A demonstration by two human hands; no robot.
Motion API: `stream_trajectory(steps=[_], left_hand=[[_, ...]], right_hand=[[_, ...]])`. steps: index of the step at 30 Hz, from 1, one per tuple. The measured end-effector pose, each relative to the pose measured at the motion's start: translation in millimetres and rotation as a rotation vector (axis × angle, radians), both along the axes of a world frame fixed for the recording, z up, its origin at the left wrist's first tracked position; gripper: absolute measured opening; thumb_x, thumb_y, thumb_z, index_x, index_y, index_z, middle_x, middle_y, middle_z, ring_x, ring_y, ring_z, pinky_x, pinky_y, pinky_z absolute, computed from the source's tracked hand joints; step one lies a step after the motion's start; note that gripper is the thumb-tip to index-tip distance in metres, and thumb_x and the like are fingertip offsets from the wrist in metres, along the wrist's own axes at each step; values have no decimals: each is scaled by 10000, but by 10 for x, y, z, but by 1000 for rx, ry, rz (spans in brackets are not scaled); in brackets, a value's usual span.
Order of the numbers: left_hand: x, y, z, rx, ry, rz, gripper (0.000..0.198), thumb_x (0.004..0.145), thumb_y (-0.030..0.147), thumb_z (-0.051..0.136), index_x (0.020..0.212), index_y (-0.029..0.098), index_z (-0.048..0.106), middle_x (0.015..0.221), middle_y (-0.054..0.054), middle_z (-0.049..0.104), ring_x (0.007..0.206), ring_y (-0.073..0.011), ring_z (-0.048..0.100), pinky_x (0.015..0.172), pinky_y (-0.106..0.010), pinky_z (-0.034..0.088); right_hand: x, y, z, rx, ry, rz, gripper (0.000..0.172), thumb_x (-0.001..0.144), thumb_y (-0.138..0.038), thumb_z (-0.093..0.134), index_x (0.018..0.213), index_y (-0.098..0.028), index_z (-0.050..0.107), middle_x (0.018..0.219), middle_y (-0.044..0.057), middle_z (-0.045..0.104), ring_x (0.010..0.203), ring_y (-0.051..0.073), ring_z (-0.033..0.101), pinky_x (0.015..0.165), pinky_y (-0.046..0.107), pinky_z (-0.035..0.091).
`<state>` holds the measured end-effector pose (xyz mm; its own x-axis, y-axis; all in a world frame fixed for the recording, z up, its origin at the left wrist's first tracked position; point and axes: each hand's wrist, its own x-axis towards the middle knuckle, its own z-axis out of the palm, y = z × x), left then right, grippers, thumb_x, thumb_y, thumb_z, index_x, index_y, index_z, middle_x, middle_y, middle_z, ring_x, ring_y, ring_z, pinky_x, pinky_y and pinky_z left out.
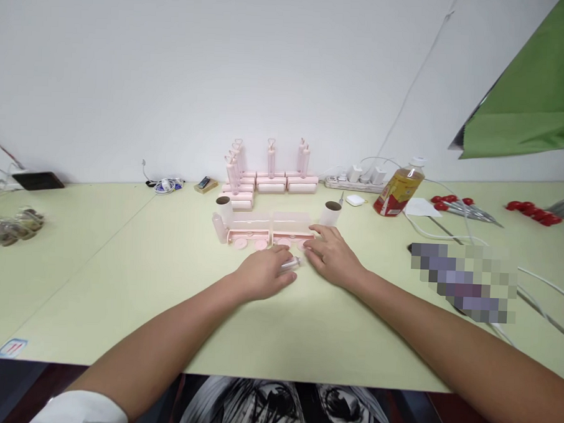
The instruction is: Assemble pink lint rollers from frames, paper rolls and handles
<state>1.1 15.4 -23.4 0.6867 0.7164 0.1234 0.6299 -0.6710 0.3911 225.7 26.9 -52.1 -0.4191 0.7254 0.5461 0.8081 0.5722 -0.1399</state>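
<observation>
My left hand [265, 273] rests low over the table, its fingers and thumb closed around a small clear tube [291, 263] lying sideways. My right hand [334, 254] is just to the right, fingers apart, at the corner of a pink open case [281, 237]. Its fingertips are by a round pink disc [303, 244] and partly cover it; whether they touch it is hard to see. A second pink open case [237, 236] sits to the left, with pink discs [260, 245] before both cases. A pale pink cylinder [219, 228] stands at their left end.
White rolls stand left [223, 210] and right [330, 213] of the cases. Behind are pink boxes [270, 185] with upright handled tubes [271, 158]. A drink bottle [399, 188], power strip [355, 182], cables and red-handled tools [534, 212] lie rightward. Bagged items [13, 228] sit far left.
</observation>
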Motion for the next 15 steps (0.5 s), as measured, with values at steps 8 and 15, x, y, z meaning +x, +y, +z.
stream_trajectory(steps=[8, 15], left_hand=[[25, -104, 12, -8, -183, 10, 282, 885, 432, 511, 963, 186, 626, 859, -42, 641, 771, -184, 580, 651, -281, 401], [46, -153, 24, -60, -133, 152, 245, 854, 434, 532, 890, 200, 592, 761, -15, 623, 653, -166, 537, 553, -261, 318]], right_hand=[[-123, -314, 195, -421, 477, 180, 292, 893, -389, 538, 1063, -159, 597, 671, -8, 574, 559, 128, 494, 540, 256, 421], [-199, -438, 294, -559, 792, 166, 195, 788, -357, 641, 774, -198, 530, 598, -49, 464, 530, 99, 411, 500, 227, 341]])
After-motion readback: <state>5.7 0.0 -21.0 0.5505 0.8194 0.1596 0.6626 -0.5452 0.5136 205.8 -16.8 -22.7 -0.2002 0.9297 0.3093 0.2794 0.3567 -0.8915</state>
